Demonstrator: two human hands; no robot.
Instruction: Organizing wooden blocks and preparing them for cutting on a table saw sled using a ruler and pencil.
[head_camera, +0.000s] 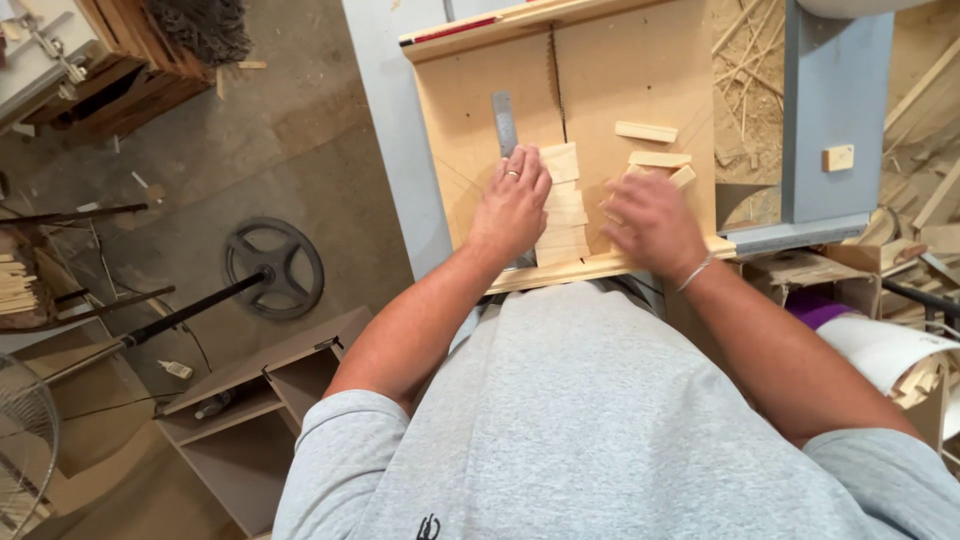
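Fingers of my left hand (513, 203) lie flat and spread, clamped on nothing, pressing the left edge of a stack of small wood blocks (562, 205) on the plywood sled (470, 120). Right hand (650, 222) is blurred just right of the stack; I cannot tell its grip. Loose blocks (647, 131) lie farther off, a steel ruler (504, 122) far left. Bare sled remains beyond; the concrete floor (300, 140) lies left.

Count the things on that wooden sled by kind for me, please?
Cut wood blocks in the row under the left hand: about 6, row
Loose wood blocks beyond the right hand: 3, one
Metal ruler: 1
Total: about 10 on the sled
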